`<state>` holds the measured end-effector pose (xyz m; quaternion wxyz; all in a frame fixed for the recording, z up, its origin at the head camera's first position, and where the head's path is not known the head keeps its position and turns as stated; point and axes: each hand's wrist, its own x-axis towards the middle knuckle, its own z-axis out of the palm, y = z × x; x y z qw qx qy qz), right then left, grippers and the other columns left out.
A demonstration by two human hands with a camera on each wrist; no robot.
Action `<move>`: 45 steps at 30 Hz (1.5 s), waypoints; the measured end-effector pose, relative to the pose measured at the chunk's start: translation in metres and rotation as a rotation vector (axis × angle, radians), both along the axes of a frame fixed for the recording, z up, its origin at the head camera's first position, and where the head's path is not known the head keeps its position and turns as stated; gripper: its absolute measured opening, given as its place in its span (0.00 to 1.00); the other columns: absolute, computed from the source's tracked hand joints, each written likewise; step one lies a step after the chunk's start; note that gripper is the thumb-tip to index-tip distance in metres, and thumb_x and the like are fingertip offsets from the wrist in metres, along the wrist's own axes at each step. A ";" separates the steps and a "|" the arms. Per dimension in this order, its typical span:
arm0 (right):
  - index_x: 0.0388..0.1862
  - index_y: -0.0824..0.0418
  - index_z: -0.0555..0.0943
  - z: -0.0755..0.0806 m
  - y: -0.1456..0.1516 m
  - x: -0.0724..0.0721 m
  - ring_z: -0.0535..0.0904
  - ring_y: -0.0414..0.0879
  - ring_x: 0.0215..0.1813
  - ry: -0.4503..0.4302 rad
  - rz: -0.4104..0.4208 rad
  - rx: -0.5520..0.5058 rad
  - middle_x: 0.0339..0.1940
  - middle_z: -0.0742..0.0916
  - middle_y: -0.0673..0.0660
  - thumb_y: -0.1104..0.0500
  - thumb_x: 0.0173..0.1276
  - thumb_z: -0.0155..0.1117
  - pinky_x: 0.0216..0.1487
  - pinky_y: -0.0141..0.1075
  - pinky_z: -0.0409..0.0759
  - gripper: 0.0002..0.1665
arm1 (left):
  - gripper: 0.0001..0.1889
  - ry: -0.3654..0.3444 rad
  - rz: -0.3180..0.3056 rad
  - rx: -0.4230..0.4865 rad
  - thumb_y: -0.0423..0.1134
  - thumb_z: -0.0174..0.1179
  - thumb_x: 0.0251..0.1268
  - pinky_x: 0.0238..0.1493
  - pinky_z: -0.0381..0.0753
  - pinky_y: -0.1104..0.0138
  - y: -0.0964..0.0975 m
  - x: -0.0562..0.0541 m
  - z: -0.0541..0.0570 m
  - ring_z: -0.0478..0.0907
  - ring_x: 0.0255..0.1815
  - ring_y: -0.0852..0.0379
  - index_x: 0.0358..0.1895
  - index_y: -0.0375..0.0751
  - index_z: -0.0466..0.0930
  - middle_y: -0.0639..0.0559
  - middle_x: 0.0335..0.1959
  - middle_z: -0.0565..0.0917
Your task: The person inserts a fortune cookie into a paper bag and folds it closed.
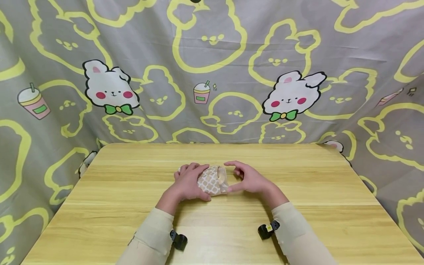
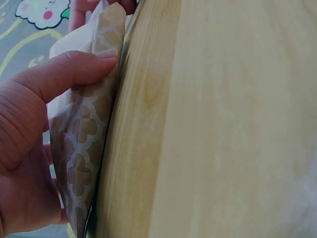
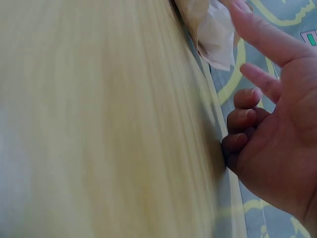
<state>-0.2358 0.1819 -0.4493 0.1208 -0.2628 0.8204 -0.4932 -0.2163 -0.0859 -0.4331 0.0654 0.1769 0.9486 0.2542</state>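
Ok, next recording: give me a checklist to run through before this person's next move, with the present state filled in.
1. Left hand has hold of the patterned paper bag: ok, thumb on the near side.
2. Bag's pale end toward the right hand: ok.
3. Right hand gripping the bag: not ok, thumb close to the pale end, forefinger away from it.
4. Thumb contact there: cannot tell.
5. Contents identified: cannot tell.
6. Wrist cameras clear of the bag: ok in the head view.

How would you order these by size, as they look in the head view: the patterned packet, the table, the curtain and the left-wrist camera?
1. Curtain
2. Table
3. Patterned packet, partly covered
4. Left-wrist camera
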 end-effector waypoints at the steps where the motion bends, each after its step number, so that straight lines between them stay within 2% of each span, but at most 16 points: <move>1: 0.69 0.62 0.73 0.000 0.002 0.000 0.64 0.53 0.35 0.004 -0.002 -0.012 0.31 0.68 0.68 0.60 0.54 0.82 0.39 0.39 0.63 0.44 | 0.57 0.001 0.000 -0.001 0.57 0.83 0.29 0.57 0.55 0.42 0.000 0.000 0.000 0.58 0.66 0.38 0.74 0.56 0.68 0.48 0.66 0.69; 4: 0.65 0.63 0.78 -0.001 0.005 -0.001 0.63 0.49 0.30 0.006 -0.007 -0.033 0.26 0.67 0.67 0.62 0.59 0.78 0.35 0.36 0.63 0.34 | 0.57 0.000 0.003 -0.003 0.57 0.83 0.29 0.58 0.55 0.43 0.000 0.001 0.001 0.58 0.66 0.39 0.74 0.57 0.68 0.49 0.66 0.69; 6: 0.63 0.63 0.80 -0.002 0.006 -0.001 0.63 0.47 0.30 0.008 -0.010 -0.028 0.25 0.66 0.65 0.63 0.59 0.77 0.34 0.36 0.64 0.31 | 0.57 0.001 0.004 -0.004 0.57 0.84 0.29 0.58 0.55 0.43 0.000 0.001 0.001 0.58 0.66 0.39 0.74 0.57 0.68 0.49 0.66 0.69; 22: 0.55 0.57 0.87 -0.002 0.000 0.002 0.64 0.45 0.28 0.034 -0.087 0.091 0.22 0.69 0.51 0.56 0.52 0.83 0.32 0.34 0.64 0.29 | 0.57 0.011 -0.001 -0.005 0.57 0.83 0.29 0.57 0.55 0.42 0.000 0.000 0.000 0.58 0.66 0.39 0.74 0.57 0.68 0.49 0.66 0.69; 29: 0.56 0.55 0.86 -0.004 -0.006 0.001 0.66 0.45 0.30 0.055 -0.088 0.114 0.23 0.71 0.52 0.53 0.52 0.83 0.32 0.35 0.66 0.31 | 0.58 0.009 -0.003 -0.011 0.58 0.83 0.29 0.57 0.55 0.42 0.001 -0.001 0.000 0.58 0.66 0.40 0.74 0.58 0.67 0.49 0.66 0.70; 37: 0.59 0.55 0.85 0.001 -0.014 0.002 0.67 0.46 0.33 0.054 -0.081 0.138 0.26 0.72 0.53 0.53 0.53 0.83 0.35 0.37 0.67 0.32 | 0.58 0.014 -0.017 0.003 0.57 0.84 0.28 0.58 0.55 0.43 0.005 0.000 0.001 0.58 0.66 0.39 0.74 0.57 0.68 0.49 0.66 0.69; 40: 0.59 0.57 0.84 0.002 -0.017 0.003 0.69 0.47 0.36 0.083 -0.066 0.152 0.30 0.77 0.54 0.54 0.54 0.82 0.38 0.39 0.69 0.32 | 0.57 0.017 -0.020 0.007 0.56 0.84 0.28 0.57 0.56 0.43 0.006 0.000 0.001 0.58 0.66 0.39 0.74 0.56 0.68 0.49 0.66 0.70; 43: 0.59 0.60 0.84 0.001 -0.020 0.003 0.73 0.48 0.43 0.123 -0.052 0.163 0.42 0.83 0.54 0.56 0.55 0.81 0.46 0.41 0.72 0.32 | 0.57 0.020 -0.023 0.008 0.56 0.83 0.29 0.56 0.56 0.44 0.007 0.000 0.002 0.58 0.65 0.39 0.74 0.56 0.68 0.48 0.66 0.70; 45: 0.58 0.61 0.84 0.000 -0.022 0.002 0.75 0.49 0.48 0.147 -0.045 0.167 0.49 0.85 0.54 0.57 0.54 0.80 0.52 0.44 0.73 0.31 | 0.57 0.020 -0.024 0.003 0.57 0.83 0.30 0.56 0.56 0.44 0.008 0.001 0.002 0.58 0.65 0.39 0.74 0.56 0.68 0.49 0.66 0.69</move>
